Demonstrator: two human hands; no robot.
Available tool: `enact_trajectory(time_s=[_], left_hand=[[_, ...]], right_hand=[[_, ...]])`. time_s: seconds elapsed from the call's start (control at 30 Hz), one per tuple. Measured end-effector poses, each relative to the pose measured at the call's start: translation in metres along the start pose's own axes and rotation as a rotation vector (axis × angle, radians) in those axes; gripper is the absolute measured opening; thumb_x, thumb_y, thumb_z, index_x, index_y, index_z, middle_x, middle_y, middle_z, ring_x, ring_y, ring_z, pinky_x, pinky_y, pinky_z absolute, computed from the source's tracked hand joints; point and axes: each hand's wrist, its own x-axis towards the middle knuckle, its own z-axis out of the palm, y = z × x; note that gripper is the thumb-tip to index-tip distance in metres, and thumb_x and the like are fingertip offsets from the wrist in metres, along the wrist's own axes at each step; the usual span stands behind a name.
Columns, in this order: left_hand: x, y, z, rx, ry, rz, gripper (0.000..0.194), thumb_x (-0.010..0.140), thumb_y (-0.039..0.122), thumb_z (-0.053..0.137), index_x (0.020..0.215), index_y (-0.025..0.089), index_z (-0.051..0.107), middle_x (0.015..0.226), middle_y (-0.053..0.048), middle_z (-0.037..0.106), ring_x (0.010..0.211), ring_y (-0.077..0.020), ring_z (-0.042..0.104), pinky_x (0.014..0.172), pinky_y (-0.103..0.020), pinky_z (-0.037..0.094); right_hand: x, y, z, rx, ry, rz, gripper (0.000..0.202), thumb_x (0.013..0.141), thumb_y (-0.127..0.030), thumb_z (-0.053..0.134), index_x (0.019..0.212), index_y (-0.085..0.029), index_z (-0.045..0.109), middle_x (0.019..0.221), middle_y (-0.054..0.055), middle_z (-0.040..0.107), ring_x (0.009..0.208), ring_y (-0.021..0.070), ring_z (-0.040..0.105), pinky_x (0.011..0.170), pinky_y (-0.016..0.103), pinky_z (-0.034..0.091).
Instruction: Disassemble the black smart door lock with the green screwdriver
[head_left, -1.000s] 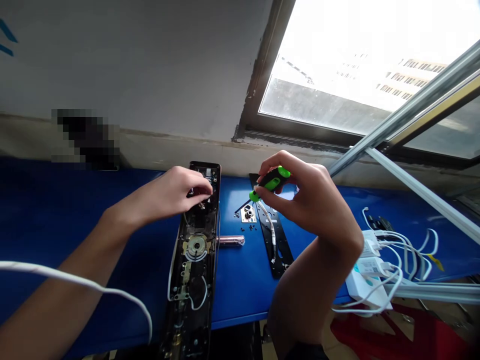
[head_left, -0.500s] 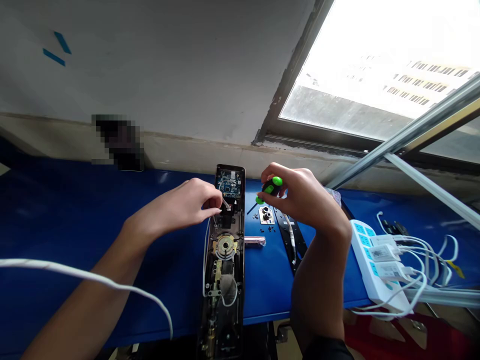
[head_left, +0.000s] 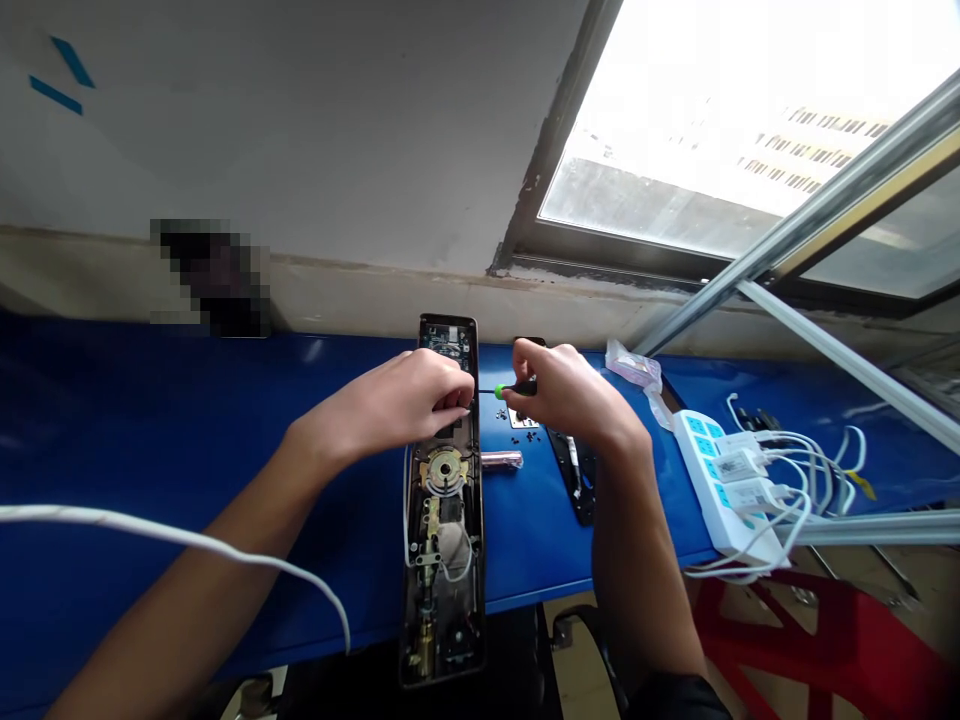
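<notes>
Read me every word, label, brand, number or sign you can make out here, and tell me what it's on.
No text can be read.
White adapters: any print is too small to read.
Circuit board: any markings are too small to read.
Plastic packet: too blurred to read.
Blue strips: no lettering visible.

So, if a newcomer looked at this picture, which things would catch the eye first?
First, probably, the long opened black casing in the picture's middle, its circuit board exposed at the far end. Next, the black screwdriver with its green collar, in the right grip, pointing toward the casing. Then the white power strip, with plugs, toward the right.
</notes>
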Motion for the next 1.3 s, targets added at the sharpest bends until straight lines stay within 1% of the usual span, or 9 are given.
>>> enact_trajectory(time_s=[0.2,0.37,0.5,0.6,0.83,1.0,1.1,1.2,1.3], left_hand=[[0.003,0.002,0.007,0.017,-0.051,0.011,0.013,0.089,0.012,0.063,0.083,0.019,0.072,0.080,0.000,0.069,0.068,-0.0131,0.058,0.060,-0.027,0.037],[0.004,0.009,0.014,0.067,-0.088,0.067,0.013,0.091,0.015,0.062,0.081,0.019,0.070,0.080,-0.001,0.069,0.070,-0.0139,0.060,0.062,-0.027,0.039],[0.006,0.014,0.021,0.085,-0.118,0.078,0.014,0.091,0.015,0.063,0.080,0.019,0.070,0.079,-0.001,0.069,0.069,-0.0140,0.060,0.062,-0.027,0.040],[0.006,0.012,0.024,0.084,-0.125,0.082,0.012,0.090,0.016,0.064,0.079,0.020,0.069,0.078,-0.001,0.068,0.067,-0.0140,0.059,0.061,-0.027,0.039],[0.006,0.008,0.028,0.075,-0.129,0.084,0.011,0.089,0.017,0.065,0.080,0.020,0.071,0.080,-0.001,0.071,0.067,-0.0141,0.061,0.061,-0.027,0.041],[0.004,0.012,0.025,0.063,-0.139,0.053,0.014,0.089,0.014,0.065,0.077,0.020,0.070,0.078,-0.001,0.072,0.068,-0.0145,0.063,0.063,-0.027,0.042],[0.002,0.010,0.021,0.056,-0.140,0.060,0.015,0.088,0.012,0.064,0.078,0.020,0.071,0.077,-0.001,0.072,0.067,-0.0141,0.062,0.061,-0.026,0.041],[0.000,0.006,0.017,0.050,-0.130,0.081,0.016,0.088,0.012,0.062,0.077,0.020,0.070,0.076,0.000,0.070,0.065,-0.0129,0.061,0.060,-0.026,0.040],[-0.002,0.001,0.013,0.041,-0.128,0.064,0.016,0.089,0.014,0.062,0.078,0.020,0.071,0.074,0.001,0.070,0.064,-0.0127,0.061,0.060,-0.027,0.040]], right_hand=[[-0.029,0.004,0.029,0.004,-0.121,0.058,0.010,0.080,-0.024,0.061,0.081,-0.022,0.050,0.071,0.000,0.058,0.062,0.0128,0.040,0.056,0.029,0.026],[-0.046,0.008,0.062,0.018,-0.131,0.136,0.018,0.081,-0.028,0.064,0.096,-0.022,0.056,0.070,0.000,0.057,0.061,0.0129,0.039,0.057,0.030,0.022],[-0.054,0.009,0.085,0.079,-0.141,0.115,0.029,0.082,-0.029,0.062,0.110,-0.023,0.055,0.073,-0.001,0.060,0.062,0.0131,0.044,0.057,0.029,0.023],[-0.057,0.007,0.094,0.113,-0.128,0.105,0.028,0.083,-0.030,0.060,0.110,-0.024,0.054,0.074,-0.001,0.061,0.064,0.0140,0.046,0.058,0.029,0.025],[-0.061,0.003,0.095,0.144,-0.145,0.063,0.018,0.081,-0.024,0.062,0.099,-0.024,0.057,0.075,-0.001,0.064,0.062,0.0129,0.044,0.057,0.029,0.026],[-0.061,0.004,0.088,0.144,-0.156,0.046,0.015,0.084,-0.021,0.064,0.098,-0.023,0.060,0.076,0.000,0.067,0.063,0.0129,0.050,0.057,0.028,0.027],[-0.057,0.005,0.079,0.148,-0.146,0.044,0.011,0.088,-0.026,0.066,0.097,-0.023,0.060,0.075,0.000,0.069,0.063,0.0134,0.055,0.057,0.028,0.029],[-0.050,0.005,0.069,0.167,-0.098,0.037,0.011,0.090,-0.029,0.068,0.097,-0.023,0.061,0.072,-0.001,0.070,0.063,0.0137,0.058,0.058,0.028,0.032],[-0.042,0.003,0.062,0.205,0.002,0.029,0.007,0.091,-0.027,0.064,0.095,-0.024,0.060,0.069,-0.003,0.070,0.061,0.0126,0.058,0.058,0.028,0.034]])
